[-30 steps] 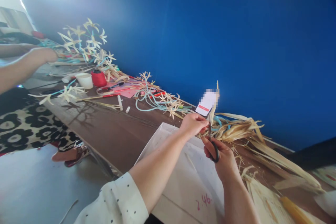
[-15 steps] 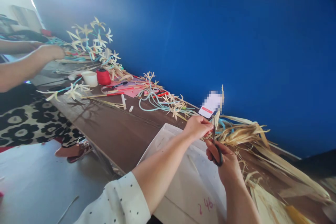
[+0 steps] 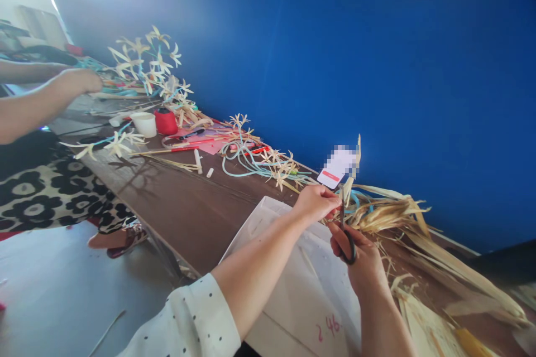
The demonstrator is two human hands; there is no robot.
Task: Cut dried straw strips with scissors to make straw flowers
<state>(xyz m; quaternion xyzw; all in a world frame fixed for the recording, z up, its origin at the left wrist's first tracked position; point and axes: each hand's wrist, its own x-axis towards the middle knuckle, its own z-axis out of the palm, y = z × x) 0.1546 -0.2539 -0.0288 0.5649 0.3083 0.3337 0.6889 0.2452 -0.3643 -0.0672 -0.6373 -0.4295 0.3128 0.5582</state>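
Observation:
My left hand [image 3: 316,202] pinches a pale strip of dried corn husk [image 3: 348,185] whose tip points up in front of the phone. Just below it, my right hand [image 3: 363,254] is closed round the black handles of a pair of scissors [image 3: 349,245]. The scissor blades point upward and lie against the husk strip beside my left fingertips. How far apart the blades are is hard to make out. Behind my hands lies a heap of dried husks [image 3: 387,213]. Under my forearms is a white box [image 3: 268,223] with red handwriting on it.
A phone [image 3: 330,175] leans near the blue wall. Along the table [image 3: 201,195] lie husk flowers [image 3: 278,170] on blue cords, a white cup [image 3: 144,124], a red thread spool [image 3: 166,121] and glue sticks [image 3: 198,160]. At left, another person's hand [image 3: 84,81] works over materials.
My two hands keep almost the same place and grip. The husk strip's upper tip has shifted slightly to the right. The other person's hands have barely moved.

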